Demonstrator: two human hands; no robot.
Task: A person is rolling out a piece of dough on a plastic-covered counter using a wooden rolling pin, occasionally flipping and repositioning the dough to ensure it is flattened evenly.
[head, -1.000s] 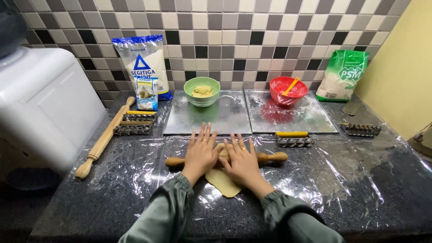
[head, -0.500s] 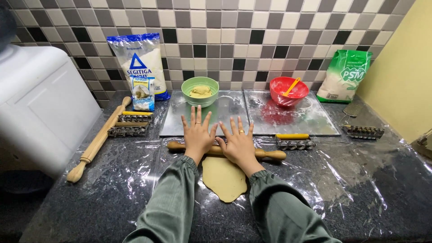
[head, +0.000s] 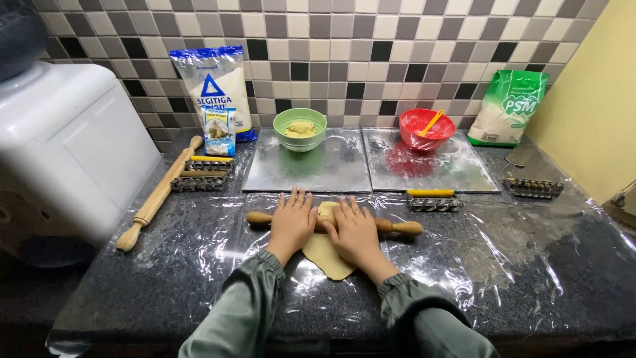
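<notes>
Both my hands lie flat, fingers spread, on a wooden rolling pin (head: 399,229) set crosswise on the plastic-covered dark counter (head: 530,265). My left hand (head: 291,222) presses its left half and my right hand (head: 354,232) its right half. Only the pin's two handle ends show past my hands. Under the pin lies a flattened sheet of pale yellow dough (head: 326,257). It reaches toward me, and a small part shows beyond the pin between my hands.
Two metal trays (head: 331,174) lie behind, with a green bowl of dough (head: 300,128) and a red bowl (head: 426,128). A longer rolling pin (head: 158,195), several roller cutters (head: 434,201), two flour bags (head: 215,86) and a white appliance (head: 59,146) stand around.
My hands rolled the pin away from me over the dough, then a little back. More flattened dough now shows on my side, and some beyond the pin.
</notes>
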